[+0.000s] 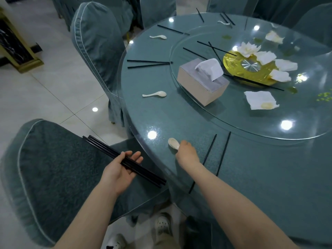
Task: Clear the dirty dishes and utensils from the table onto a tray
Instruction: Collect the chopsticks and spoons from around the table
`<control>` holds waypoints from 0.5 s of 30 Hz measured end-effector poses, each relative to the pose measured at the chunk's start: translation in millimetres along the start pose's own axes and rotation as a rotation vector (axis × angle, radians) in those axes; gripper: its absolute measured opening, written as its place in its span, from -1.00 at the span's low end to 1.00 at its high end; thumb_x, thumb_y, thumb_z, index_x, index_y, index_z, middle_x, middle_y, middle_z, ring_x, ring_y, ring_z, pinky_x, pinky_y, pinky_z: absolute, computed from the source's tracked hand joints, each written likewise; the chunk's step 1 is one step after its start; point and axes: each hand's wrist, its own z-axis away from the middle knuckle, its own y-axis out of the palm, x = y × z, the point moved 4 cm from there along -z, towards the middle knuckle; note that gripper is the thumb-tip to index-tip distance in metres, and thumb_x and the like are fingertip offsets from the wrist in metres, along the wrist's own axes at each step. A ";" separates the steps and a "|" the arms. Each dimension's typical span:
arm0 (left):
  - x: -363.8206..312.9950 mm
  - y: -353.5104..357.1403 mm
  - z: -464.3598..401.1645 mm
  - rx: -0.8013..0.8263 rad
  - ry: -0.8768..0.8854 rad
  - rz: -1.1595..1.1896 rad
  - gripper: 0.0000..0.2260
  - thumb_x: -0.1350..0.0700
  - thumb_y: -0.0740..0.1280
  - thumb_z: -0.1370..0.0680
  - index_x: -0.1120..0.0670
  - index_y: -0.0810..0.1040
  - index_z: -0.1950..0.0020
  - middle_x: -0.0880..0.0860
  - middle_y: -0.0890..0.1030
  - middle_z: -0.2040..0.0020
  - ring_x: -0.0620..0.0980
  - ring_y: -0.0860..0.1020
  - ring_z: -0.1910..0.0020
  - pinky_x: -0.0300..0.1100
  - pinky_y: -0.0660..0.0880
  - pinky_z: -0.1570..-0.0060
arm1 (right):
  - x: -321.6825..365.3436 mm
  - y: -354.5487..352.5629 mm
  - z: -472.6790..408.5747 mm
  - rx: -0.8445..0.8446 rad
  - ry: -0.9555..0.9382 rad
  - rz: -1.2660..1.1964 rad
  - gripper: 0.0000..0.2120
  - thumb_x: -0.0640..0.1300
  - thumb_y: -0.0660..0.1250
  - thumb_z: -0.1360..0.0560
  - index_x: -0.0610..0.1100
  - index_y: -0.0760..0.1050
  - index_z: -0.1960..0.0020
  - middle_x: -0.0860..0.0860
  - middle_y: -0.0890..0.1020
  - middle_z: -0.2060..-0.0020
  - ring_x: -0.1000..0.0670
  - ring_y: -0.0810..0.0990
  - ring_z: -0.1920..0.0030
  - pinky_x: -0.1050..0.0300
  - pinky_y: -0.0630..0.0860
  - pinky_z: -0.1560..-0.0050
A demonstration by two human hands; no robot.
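A round bench (269, 168) under a glass top fills the right side, and a round glass turntable (233, 123) sits on it. Two covered chairs are close by: one (97, 42) at the far left of the bench, one (53, 168) pulled out at the near left.

On the turntable stands one tissue box (201, 83) with a tissue poking out of the top. Behind it lies one gold centre ring (249, 69). About six crumpled white napkins lie on and around the ring; the nearest napkin (260, 100) lies flat and stained.

Loose black chopsticks lie about the bench. One pair (149, 63) lies at the left edge of the turntable. Two sticks (218, 155) lie just right of the right hand. More lie on the turntable and at the far rim; I cannot count those surely.

Four white spoons are in view: one (154, 94) left of the tissue box, one (158, 37) farther back, one (223, 23) at the far rim, and one (173, 143) near the front edge.

The left hand (120, 169) is off the bench, over the near chair. Its thumb and loosely curled fingers hold a bundle of black chopsticks (100, 148), about four.

The right hand (186, 153) rests on the bench, its fingers pinching the handle of the near spoon, whose bowl lies on the glass.
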 end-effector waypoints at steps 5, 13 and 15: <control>9.1 15.4 1.1 0.027 -0.066 -0.024 -0.76 0.05 0.14 -0.65 0.08 0.48 0.14 0.12 0.70 0.15 0.09 0.61 -0.01 0.00 0.47 0.11 | -32.5 -22.1 21.1 -0.124 0.096 -0.124 -0.87 -0.27 0.14 -0.49 -0.18 0.24 -0.01 -0.17 0.53 0.06 -0.16 0.48 0.20 0.02 0.38 0.24; 29.4 33.0 1.6 0.059 -0.134 -0.067 -0.77 0.06 0.15 -0.64 0.09 0.47 0.16 0.13 0.67 0.10 0.10 0.61 0.00 0.01 0.48 0.03 | -141.6 -42.1 66.8 -0.189 0.473 -0.196 -0.41 0.13 0.35 -0.47 -0.30 0.31 -0.25 -0.23 0.45 -0.16 -0.23 0.51 -0.07 -0.04 0.48 0.01; 32.4 34.8 2.9 0.061 -0.144 -0.075 -0.78 0.06 0.16 -0.64 0.09 0.47 0.15 0.13 0.65 0.08 0.09 0.61 0.01 0.00 0.48 0.04 | -140.2 -34.0 71.1 -0.152 0.484 -0.199 -0.27 0.25 0.38 -0.41 -0.31 0.30 -0.27 -0.21 0.45 -0.17 -0.22 0.51 -0.11 -0.05 0.49 -0.03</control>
